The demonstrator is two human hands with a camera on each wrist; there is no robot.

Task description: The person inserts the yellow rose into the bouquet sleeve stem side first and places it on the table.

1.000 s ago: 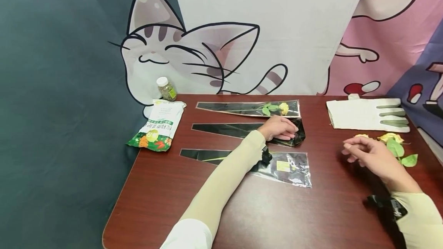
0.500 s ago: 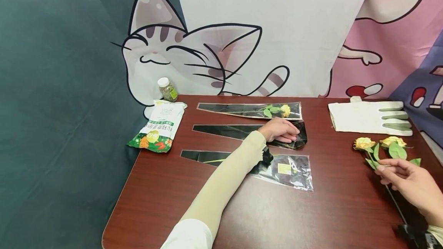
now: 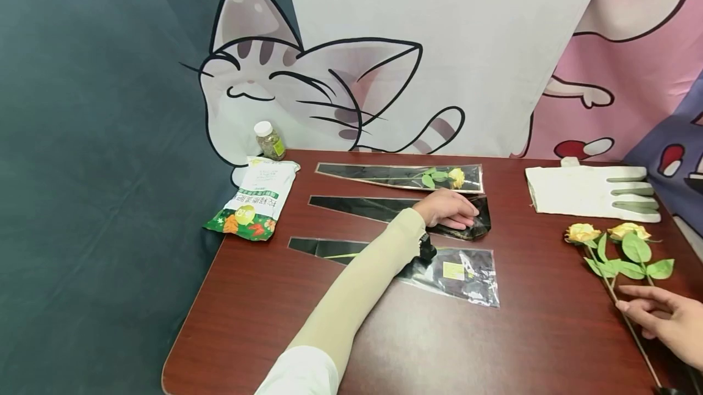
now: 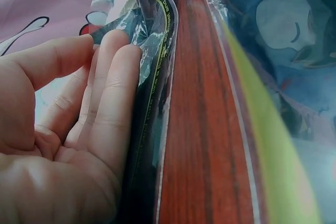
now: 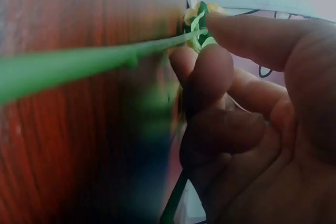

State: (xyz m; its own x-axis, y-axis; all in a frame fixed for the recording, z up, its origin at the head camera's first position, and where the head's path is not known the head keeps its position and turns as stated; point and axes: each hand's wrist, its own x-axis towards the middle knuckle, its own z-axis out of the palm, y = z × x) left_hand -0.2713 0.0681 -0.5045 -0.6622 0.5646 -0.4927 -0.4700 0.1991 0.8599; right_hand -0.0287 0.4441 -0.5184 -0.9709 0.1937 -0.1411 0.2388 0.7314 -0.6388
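Note:
My left hand (image 3: 447,207) lies over the middle black flower sleeve (image 3: 351,205), at its wide end. In the left wrist view, thumb and fingertips pinch the clear film (image 4: 137,27) at the sleeve's mouth. At the right side of the table, my right hand (image 3: 667,315) pinches the stem of a yellow rose (image 3: 581,233) between thumb and forefinger. That green stem (image 5: 110,62) runs across the right wrist view to the fingertips. A second yellow rose (image 3: 628,230) lies beside it, its leaves overlapping the first rose's leaves.
A sleeve holding a yellow rose (image 3: 456,177) lies at the back; another sleeve (image 3: 472,270) with a yellow label lies in front. White gloves (image 3: 584,190) rest at the back right. A white-green bag (image 3: 255,199) and a lidded jar (image 3: 270,141) stand at the left edge.
My right hand has moved down and right from the blossoms along the stem; the first rose now shows further from the fingers. My left hand has stayed at the middle sleeve.

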